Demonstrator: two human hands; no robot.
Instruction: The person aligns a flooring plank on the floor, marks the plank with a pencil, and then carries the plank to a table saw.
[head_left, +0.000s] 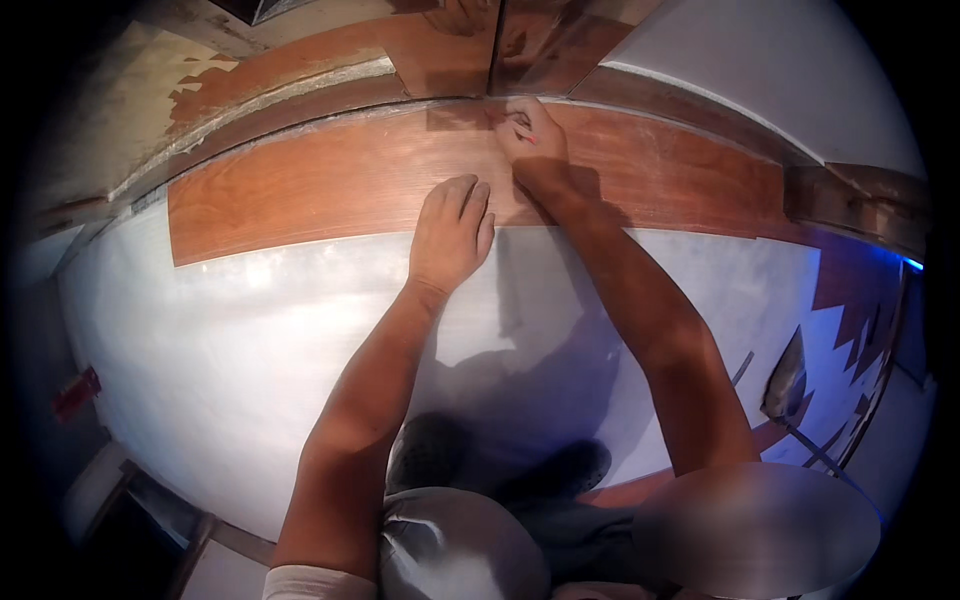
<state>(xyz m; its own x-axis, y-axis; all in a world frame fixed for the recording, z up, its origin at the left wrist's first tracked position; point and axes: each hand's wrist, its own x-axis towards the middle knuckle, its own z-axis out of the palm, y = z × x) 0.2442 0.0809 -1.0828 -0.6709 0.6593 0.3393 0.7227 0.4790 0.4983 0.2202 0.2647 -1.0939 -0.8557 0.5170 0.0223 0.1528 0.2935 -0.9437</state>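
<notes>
A long reddish-brown wood-grain strip (290,195) lies across the pale floor sheet, close to the threshold at the far side. My left hand (453,228) rests flat near the strip's near edge, fingers stretched out and holding nothing. Farther off and to the right, my right hand (530,135) is closed at the strip's far edge, near the door frame. A bit of pinkish red shows at its fingers; the kind of thing held is hidden. Beside that hand is a darker rectangular patch (455,118) on the strip.
Wood-grain pieces with jagged ends (860,290) lie at the right. A grey flat-bladed tool (786,380) with a thin rod is near them. Door panels (545,45) and a raised threshold (260,110) border the far side. A red object (76,394) is at the left.
</notes>
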